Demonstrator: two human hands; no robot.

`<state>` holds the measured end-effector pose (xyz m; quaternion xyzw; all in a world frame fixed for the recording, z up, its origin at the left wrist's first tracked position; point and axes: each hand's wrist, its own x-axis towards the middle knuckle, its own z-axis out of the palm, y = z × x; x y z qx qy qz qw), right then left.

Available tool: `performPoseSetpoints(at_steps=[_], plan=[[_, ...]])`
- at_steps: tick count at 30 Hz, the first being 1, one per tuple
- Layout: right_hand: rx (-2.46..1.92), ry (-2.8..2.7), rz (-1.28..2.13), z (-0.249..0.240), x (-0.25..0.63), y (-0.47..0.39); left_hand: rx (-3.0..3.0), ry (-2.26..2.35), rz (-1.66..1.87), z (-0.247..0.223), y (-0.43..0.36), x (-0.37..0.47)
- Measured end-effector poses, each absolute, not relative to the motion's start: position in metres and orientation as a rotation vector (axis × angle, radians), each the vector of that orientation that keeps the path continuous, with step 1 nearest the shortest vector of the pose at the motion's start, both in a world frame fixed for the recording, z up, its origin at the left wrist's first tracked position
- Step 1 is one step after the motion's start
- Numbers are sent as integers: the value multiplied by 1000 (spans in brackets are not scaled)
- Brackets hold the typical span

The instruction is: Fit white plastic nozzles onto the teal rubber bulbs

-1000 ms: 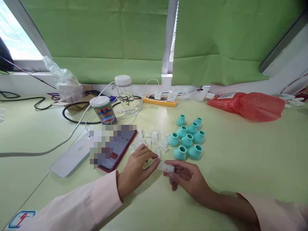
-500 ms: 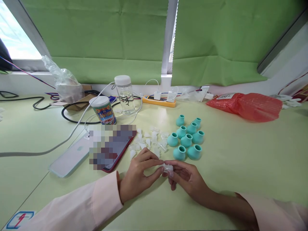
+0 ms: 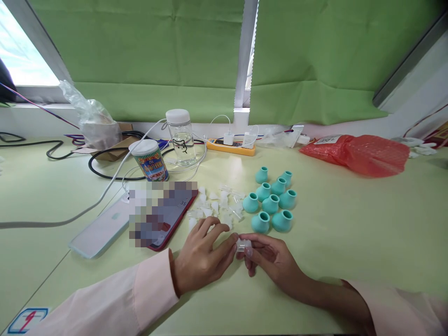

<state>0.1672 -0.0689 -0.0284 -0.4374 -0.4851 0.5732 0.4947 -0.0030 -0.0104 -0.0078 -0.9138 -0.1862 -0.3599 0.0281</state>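
Note:
My right hand pinches a short clear plastic tube piece between thumb and fingers, just above the table. At the tube's left end, the thumb and index finger of my left hand are closed on it; whether a small part sits between those fingertips is hidden. Beyond my left hand lies a loose group of small whitish translucent pieces, with several clear tubes among them. To their right, several teal rubber bulb-shaped parts stand with their round openings up.
Two phones, one in a pale case and one with a red edge, lie left of the pieces. Behind stand a printed canister, a lidded bottle and a power strip. A red plastic bag lies back right.
My left index finger has bent and drawn in against the tube's left end, and its other fingers have lifted slightly. My right hand holds the tube in the same place.

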Motion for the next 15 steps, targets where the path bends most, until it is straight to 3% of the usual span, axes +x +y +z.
performPoseSetpoints(at_steps=[15], plan=[[-1077,-1173,1395,-31,168,-69,-2758,-487,-1088,-8,-7,-2]])
